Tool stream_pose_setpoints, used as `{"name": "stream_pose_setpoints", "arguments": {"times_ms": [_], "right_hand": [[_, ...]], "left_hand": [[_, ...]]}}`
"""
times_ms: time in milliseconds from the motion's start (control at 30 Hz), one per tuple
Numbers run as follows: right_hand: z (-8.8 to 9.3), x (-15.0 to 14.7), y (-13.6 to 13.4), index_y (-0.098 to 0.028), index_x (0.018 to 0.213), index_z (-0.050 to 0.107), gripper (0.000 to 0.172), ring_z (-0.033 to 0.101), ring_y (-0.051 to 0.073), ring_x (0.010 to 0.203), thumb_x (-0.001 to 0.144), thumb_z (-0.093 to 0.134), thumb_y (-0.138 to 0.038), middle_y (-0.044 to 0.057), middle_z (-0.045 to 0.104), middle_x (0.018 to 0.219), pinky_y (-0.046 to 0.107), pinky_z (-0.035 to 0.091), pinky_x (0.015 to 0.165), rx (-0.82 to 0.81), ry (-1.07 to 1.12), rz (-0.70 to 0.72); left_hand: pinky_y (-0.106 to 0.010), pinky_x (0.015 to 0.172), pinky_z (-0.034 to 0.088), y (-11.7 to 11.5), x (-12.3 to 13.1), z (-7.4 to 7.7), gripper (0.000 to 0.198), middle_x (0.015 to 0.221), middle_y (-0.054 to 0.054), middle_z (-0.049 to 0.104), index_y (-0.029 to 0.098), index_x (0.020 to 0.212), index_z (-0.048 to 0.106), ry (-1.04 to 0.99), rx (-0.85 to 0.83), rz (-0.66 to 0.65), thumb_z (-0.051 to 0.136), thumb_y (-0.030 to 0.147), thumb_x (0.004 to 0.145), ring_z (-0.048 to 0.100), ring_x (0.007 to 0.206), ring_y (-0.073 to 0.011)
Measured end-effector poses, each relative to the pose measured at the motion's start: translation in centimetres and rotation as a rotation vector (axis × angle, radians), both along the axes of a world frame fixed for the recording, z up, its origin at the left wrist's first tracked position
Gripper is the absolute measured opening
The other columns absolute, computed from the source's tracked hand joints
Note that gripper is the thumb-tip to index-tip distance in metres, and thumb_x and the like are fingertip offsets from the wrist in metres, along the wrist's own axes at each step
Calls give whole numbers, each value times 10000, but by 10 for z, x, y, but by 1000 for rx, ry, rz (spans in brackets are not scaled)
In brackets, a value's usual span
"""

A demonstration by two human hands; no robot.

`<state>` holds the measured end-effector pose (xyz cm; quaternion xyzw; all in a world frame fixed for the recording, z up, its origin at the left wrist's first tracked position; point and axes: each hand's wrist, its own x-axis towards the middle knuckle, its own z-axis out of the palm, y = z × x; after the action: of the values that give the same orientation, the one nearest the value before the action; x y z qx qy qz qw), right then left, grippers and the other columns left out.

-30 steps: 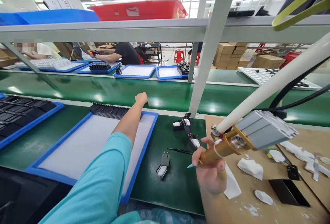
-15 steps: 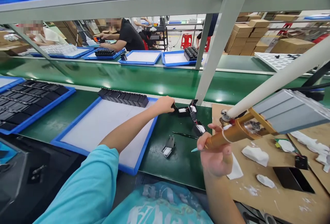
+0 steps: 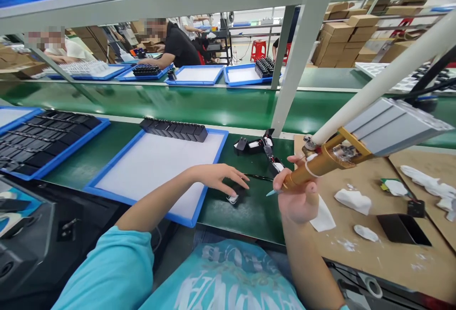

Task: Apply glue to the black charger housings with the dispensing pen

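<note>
Left hand (image 3: 213, 176), open, had moved nearer, over the small black-and-white plastic piece (image 3: 232, 199) on the flat green bench (image 3: 249, 222); a black pronged plastic block (image 3: 242, 145) lay released farther off; right hand (image 3: 297, 205) still gripped the gold metal cylinder (image 3: 299, 175).

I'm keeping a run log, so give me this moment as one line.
left hand: spread over small part, contact unclear | right hand: gripping gold-colored tool | blue tray: row of black blocks along far edge

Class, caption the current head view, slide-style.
Right hand holds a gold tool; left hand partly hides a small part on the bench.
</note>
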<state>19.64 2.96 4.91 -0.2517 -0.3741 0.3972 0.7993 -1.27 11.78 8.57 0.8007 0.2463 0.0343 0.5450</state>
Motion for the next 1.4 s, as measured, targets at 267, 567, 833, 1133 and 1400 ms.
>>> {"name": "stream_pose_setpoints", "arguments": {"times_ms": [267, 567, 833, 1133, 1400], "right_hand": [[0, -1, 1, -314, 1064, 523, 283, 546, 96, 458, 824, 545, -463, 16, 608, 1069, 279, 398, 400, 7, -4, -33], [-3, 0, 2, -303, 1076, 530, 239, 589, 113, 483, 858, 510, -399, 11, 616, 1084, 278, 386, 401, 81, 0, 14], [-2, -1, 3, -295, 1067, 523, 244, 582, 112, 477, 850, 515, -406, 23, 610, 1071, 276, 370, 402, 70, -2, 5], [-3, 1, 2, -325, 1089, 527, 262, 576, 111, 476, 847, 531, -424, 12, 608, 1073, 274, 356, 390, 51, -8, 13], [-1, 0, 1, -317, 1106, 549, 276, 582, 107, 474, 843, 545, -397, 10, 602, 1075, 282, 373, 403, 81, 18, 26]], "left_hand": [[-281, 751, 537, -1, 1, -33, 357, 952, -51, 722, 205, 970, 671, 65, -48, 206, 626, 533, 836, 671, 871, -188], [-267, 563, 462, -9, 8, -50, 460, 627, 11, 612, 196, 642, 509, 184, 168, 523, 619, 620, 781, 608, 624, -172], [-328, 711, 553, -19, 2, -63, 334, 1158, -62, 679, 245, 1246, 495, -25, 64, 574, 468, 315, 921, 716, 846, -192], [-452, 1155, 334, -77, -19, -44, 520, 1463, -62, 493, 240, 1459, 385, 182, 712, 405, 436, 389, 964, 349, 1417, -267], [-517, 1008, 427, -110, 12, -83, 1001, 1204, -172, 623, 150, 1522, 219, 447, 902, 678, 586, 712, 779, 557, 1183, -365]]}}
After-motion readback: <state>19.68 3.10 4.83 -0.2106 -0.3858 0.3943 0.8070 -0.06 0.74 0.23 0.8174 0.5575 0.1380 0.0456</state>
